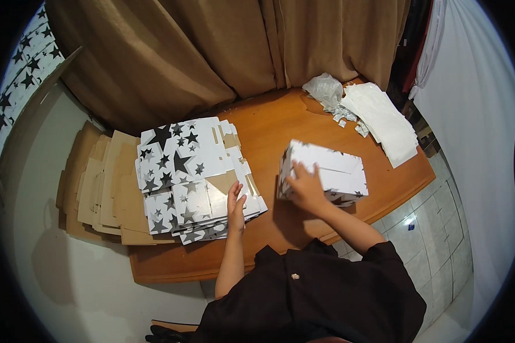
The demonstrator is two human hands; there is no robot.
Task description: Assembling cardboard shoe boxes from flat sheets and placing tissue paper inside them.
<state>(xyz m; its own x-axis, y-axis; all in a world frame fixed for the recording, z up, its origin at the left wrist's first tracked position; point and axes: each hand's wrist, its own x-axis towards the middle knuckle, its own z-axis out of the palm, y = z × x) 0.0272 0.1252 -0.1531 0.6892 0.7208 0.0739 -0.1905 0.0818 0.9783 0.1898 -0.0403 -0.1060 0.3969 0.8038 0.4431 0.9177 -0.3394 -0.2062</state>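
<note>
A closed white cardboard box (pixel 340 163) with black stars on its sides stands on the wooden table, right of the middle. My right hand (pixel 308 188) lies against the near left part of this box, fingers spread over its top edge. Left of it is a stack of flattened white boxes (pixel 180 151) printed with black and grey stars. My left hand (pixel 236 208) is raised at the stack's right side, fingers stretched out and holding nothing. Whether it touches the stack I cannot tell.
Plain brown flattened cardboard (pixel 106 188) is piled at the table's left end. At the far right lie white paper sheets (pixel 383 120), a crumpled clear plastic bag (pixel 324 91) and small silvery packets (pixel 343 117). Brown curtains (pixel 212 46) hang behind the table (pixel 263 131).
</note>
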